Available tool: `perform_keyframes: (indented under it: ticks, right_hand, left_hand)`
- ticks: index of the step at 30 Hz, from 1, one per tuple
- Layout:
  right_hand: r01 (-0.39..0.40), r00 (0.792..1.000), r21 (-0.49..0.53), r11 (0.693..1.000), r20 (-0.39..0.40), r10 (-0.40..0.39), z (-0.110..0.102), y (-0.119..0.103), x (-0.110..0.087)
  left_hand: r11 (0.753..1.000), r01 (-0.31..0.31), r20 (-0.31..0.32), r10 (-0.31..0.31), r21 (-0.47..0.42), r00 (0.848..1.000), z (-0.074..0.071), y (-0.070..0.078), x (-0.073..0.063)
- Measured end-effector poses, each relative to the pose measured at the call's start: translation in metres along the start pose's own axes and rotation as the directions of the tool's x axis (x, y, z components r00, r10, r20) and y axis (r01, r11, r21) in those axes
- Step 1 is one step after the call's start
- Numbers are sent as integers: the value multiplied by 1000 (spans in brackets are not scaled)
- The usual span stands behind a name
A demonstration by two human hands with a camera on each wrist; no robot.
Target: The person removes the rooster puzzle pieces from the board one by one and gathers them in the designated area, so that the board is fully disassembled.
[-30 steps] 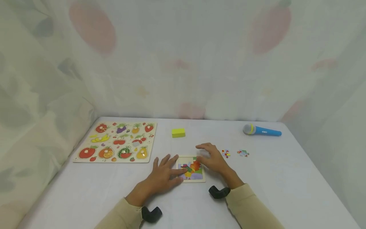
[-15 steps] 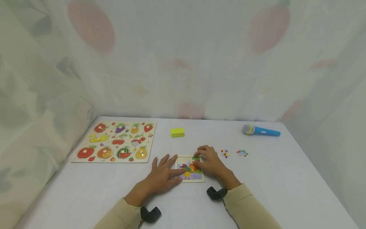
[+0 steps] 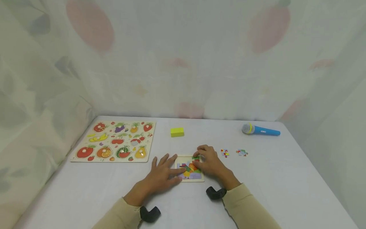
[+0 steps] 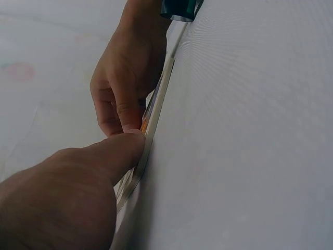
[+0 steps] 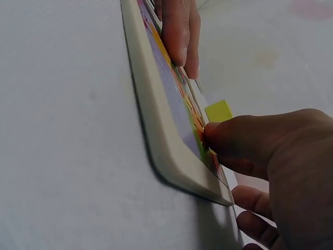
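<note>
A small jigsaw puzzle in a pale wooden frame (image 3: 190, 180) lies on the table, largely filled with a bright picture. My left hand (image 3: 163, 174) rests on its left side with fingers spread, one fingertip on the picture and others along the frame. At the upper right corner, my right hand (image 3: 211, 162) has its fingers bent and pinches a puzzle piece (image 3: 196, 158) between thumb and forefinger. The right wrist view shows the thumb (image 5: 234, 136) low against the picture, with the piece mostly hidden. Two loose puzzle pieces (image 3: 225, 153) lie to the right.
A fruit peg puzzle board (image 3: 110, 159) lies at the back left. Behind the framed puzzle sits a yellow block (image 3: 177, 132). A blue toy microphone (image 3: 263, 130) is at the back right. Patterned cloth (image 3: 183, 63) hangs around the white table (image 3: 271, 184).
My right forefinger and thumb have come in over the puzzle's upper right corner and closed together on a piece there. The left hand has stayed in place on the frame.
</note>
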State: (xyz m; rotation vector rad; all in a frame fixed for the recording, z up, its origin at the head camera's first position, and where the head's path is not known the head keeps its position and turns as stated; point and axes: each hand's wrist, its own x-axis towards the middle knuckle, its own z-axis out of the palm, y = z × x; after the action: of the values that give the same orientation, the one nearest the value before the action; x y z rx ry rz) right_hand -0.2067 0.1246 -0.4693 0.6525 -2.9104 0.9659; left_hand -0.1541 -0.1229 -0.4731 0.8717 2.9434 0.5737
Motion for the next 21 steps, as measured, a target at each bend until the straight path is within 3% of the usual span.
perform_keyframes:
  ticks: [10,21]
  right_hand:
    - [10,1000,-29,1000,11,-10,0,-2,1]
    - [164,985,19,986,-56,-163,0,2,-2]
  left_hand:
    - [1000,10,13,-11,6,1000,-1,0,0]
    - [1000,11,13,-11,-3,1000,0,-1,1]
